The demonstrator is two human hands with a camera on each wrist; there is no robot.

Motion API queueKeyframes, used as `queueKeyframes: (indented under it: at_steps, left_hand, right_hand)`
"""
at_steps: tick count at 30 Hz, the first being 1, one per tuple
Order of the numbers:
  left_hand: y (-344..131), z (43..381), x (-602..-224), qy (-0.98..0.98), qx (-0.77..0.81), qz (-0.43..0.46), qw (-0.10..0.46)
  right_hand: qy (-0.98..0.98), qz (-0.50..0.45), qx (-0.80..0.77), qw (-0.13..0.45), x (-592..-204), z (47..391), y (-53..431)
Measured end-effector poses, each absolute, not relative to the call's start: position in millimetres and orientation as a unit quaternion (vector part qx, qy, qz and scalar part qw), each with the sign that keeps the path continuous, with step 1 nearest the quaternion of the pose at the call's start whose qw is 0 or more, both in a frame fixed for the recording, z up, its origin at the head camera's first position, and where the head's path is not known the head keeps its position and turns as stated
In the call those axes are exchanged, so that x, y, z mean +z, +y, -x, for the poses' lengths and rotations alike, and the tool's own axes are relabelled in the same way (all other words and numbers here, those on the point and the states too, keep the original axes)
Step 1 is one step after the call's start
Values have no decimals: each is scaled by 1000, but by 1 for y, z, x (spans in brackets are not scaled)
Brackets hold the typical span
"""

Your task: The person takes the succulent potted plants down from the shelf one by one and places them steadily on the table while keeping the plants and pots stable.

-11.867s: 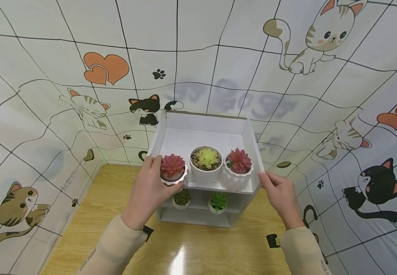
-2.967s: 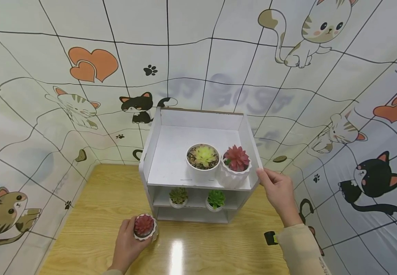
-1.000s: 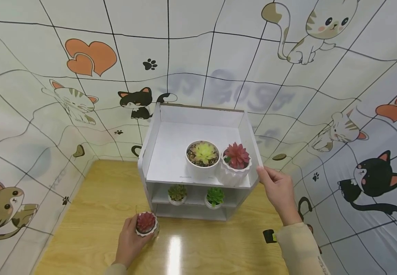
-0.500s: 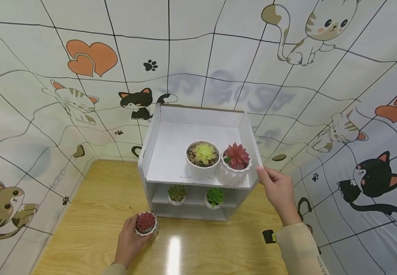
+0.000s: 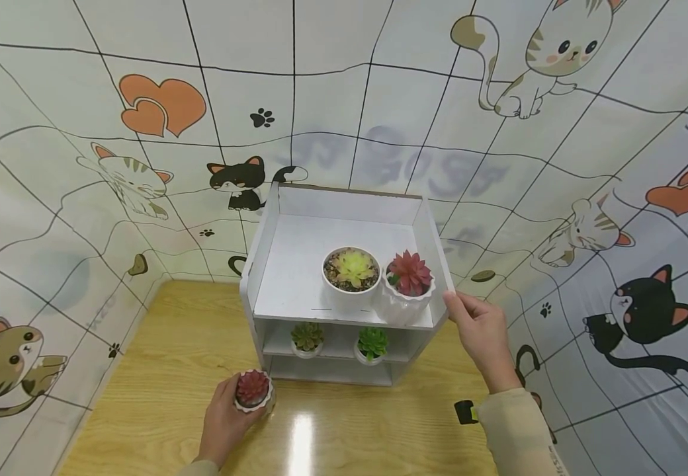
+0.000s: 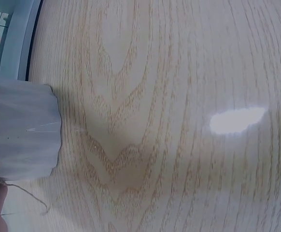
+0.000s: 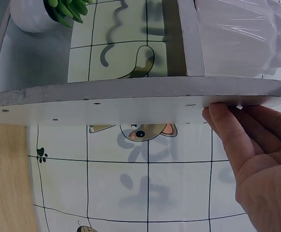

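My left hand (image 5: pixel 225 418) grips a red succulent in a white scalloped pot (image 5: pixel 253 391), low at the table, in front of the shelf's left corner. In the left wrist view the ribbed pot (image 6: pixel 22 129) shows at the left edge, a thin strand (image 6: pixel 32 195) trailing below it. My right hand (image 5: pixel 479 330) pinches the right side panel of the small white shelf (image 5: pixel 296 231); the right wrist view has the fingers (image 7: pixel 230 128) against that panel's outer face. On the top board stand a yellow-green succulent in a round pot (image 5: pixel 351 271) and another red succulent (image 5: pixel 409 274).
Two small green succulents, one duller (image 5: pixel 307 338) and one bright (image 5: pixel 372 345), stand on the middle board. A small black item (image 5: pixel 466 412) shows beside the right sleeve. The wood table (image 5: pixel 159 370) runs back to a cat-printed curtain (image 5: pixel 332 99) on several sides.
Since the earliest frame, my left hand has carried the red succulent from the top board's left end down to the table. Over the last second both hands stay put; the view shifts slightly.
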State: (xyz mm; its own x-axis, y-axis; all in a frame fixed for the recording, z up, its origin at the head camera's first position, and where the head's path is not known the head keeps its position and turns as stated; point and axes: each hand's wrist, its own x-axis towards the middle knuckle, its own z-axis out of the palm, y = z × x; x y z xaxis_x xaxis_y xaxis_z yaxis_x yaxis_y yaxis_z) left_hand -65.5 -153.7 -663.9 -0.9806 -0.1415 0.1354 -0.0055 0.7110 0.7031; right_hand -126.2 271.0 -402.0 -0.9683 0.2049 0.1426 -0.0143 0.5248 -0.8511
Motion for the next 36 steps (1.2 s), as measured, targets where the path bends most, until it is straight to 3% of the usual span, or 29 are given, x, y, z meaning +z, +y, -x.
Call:
queueKeyframes:
  at_steps: [17, 36]
  left_hand:
    - [-157, 63, -651, -932, -352, -51, 72]
    - [-160, 74, -562, -868, -395, 88, 287]
  right_hand:
    - [-861, 68, 495, 94, -402, 127, 272]
    - [-857, 62, 504, 89, -402, 127, 274]
